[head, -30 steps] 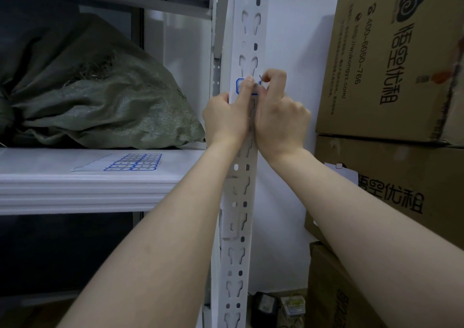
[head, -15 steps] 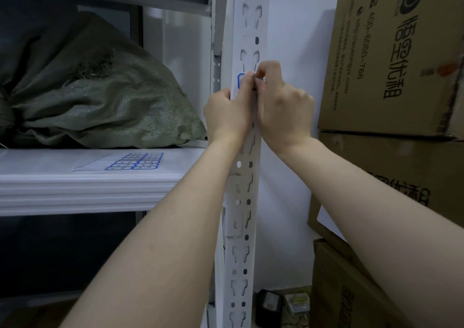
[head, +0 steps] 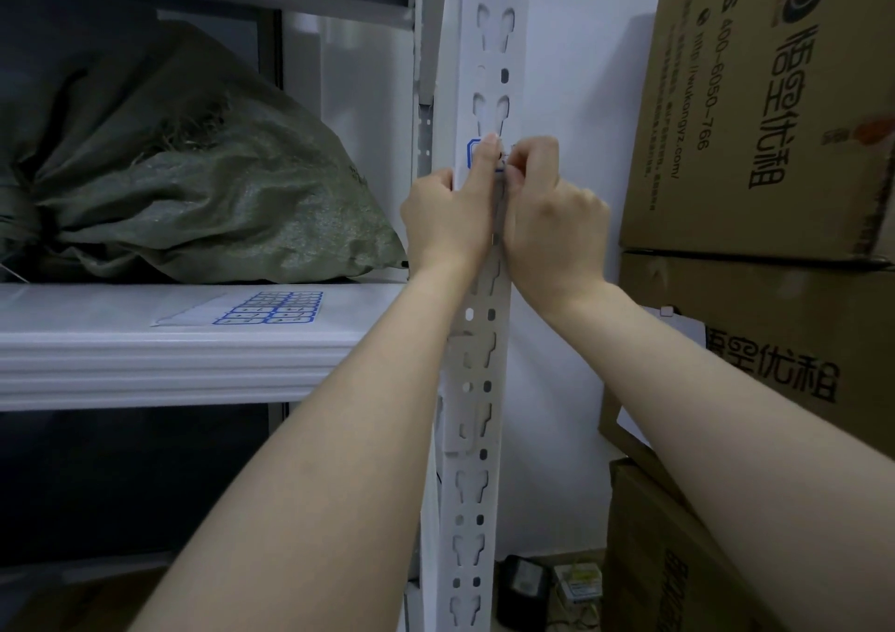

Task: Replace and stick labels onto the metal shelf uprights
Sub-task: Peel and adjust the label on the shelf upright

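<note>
A white perforated metal upright (head: 477, 389) runs top to bottom through the middle of the head view. A small blue-bordered label (head: 472, 151) sits on its front face, mostly hidden by fingers. My left hand (head: 448, 215) wraps the upright's left edge, and one finger presses on the label. My right hand (head: 552, 224) is curled at the upright's right side, its fingertips pinching the label's right edge. A sheet of blue-bordered labels (head: 271, 309) lies flat on the white shelf board (head: 145, 355) to the left.
A green woven sack (head: 203, 186) fills the shelf behind the label sheet. Stacked cardboard boxes (head: 775, 123) stand close on the right. Small dark items (head: 523, 588) lie on the floor by the upright's base. A white wall is behind.
Both hands stay at the label. The right fingertips have shifted slightly along the label's right edge, and the view has moved a little.
</note>
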The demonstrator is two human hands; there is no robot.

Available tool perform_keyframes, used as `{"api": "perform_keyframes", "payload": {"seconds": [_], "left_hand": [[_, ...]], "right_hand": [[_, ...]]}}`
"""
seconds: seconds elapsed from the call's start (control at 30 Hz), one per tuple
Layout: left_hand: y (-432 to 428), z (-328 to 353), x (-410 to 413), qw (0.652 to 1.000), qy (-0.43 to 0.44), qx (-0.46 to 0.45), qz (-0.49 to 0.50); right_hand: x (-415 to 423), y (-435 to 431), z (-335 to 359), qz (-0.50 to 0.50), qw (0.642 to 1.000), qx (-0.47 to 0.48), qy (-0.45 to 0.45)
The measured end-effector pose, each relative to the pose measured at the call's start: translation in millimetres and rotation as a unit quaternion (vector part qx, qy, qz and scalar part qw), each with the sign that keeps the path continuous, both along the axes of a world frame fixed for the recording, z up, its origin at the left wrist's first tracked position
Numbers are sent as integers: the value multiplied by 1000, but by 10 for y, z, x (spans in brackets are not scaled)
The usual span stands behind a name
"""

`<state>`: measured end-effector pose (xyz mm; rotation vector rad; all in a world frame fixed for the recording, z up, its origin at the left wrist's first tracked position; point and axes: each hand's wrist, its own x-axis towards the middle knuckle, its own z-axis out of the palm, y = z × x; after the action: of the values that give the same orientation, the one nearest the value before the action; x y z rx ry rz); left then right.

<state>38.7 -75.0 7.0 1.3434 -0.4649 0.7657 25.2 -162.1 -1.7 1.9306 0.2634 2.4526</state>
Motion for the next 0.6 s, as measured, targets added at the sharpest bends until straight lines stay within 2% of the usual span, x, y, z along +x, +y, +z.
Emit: {"api": "perform_keyframes", "payload": {"seconds": [0.37, 0.6], "left_hand": [[-2, 2, -27, 1000, 8, 4, -4], [43, -13, -54, 999, 4, 34, -3]], "right_hand": [[-54, 51, -100, 46, 998, 42, 30], [-184, 55, -167, 97, 985, 92, 109]]}}
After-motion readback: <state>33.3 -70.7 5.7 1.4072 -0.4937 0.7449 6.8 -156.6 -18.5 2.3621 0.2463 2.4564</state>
